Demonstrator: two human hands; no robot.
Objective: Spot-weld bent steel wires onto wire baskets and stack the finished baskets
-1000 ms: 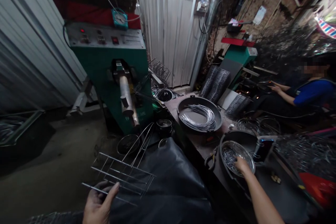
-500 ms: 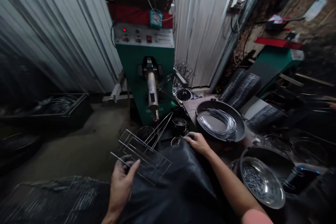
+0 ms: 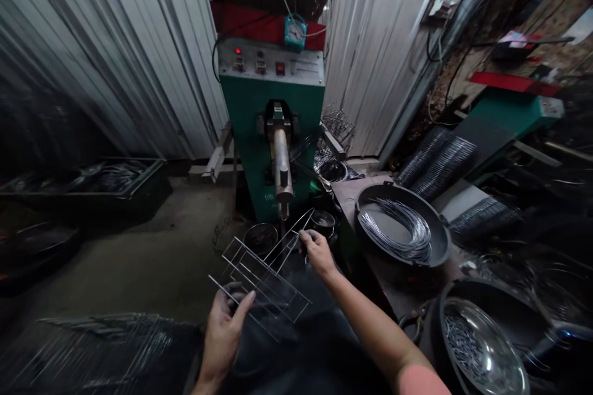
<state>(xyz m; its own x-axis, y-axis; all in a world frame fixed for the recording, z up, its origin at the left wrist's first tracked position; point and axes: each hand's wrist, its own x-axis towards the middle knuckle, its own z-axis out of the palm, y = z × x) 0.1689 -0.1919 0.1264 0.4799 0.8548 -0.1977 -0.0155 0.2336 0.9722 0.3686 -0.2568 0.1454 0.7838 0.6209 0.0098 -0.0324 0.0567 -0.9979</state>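
My left hand (image 3: pixel 227 327) grips the near edge of a wire rack (image 3: pixel 262 274), thumb on top. The rack is a flat grid of thin metal rods with long prongs reaching toward the machine. My right hand (image 3: pixel 315 250) is closed in a pinch at the rack's far prongs, holding something too small to make out. Just beyond stands a green welding machine (image 3: pixel 273 129) with a metal electrode arm (image 3: pixel 281 166) pointing down over the prongs. A black cloth (image 3: pixel 319 345) lies under my arms.
A dark pan of curved wires (image 3: pixel 401 228) sits right of the machine. A steel bowl of small pins (image 3: pixel 479 342) is at lower right. Stacked wire racks (image 3: pixel 92 352) lie at lower left. A crate of wire parts (image 3: pixel 97 182) sits on the floor left. Corrugated walls stand behind.
My right hand left the steel bowl, crossed over the black cloth and now pinches at the rack's prongs. The view swung left, and the seated person at right dropped out of sight.
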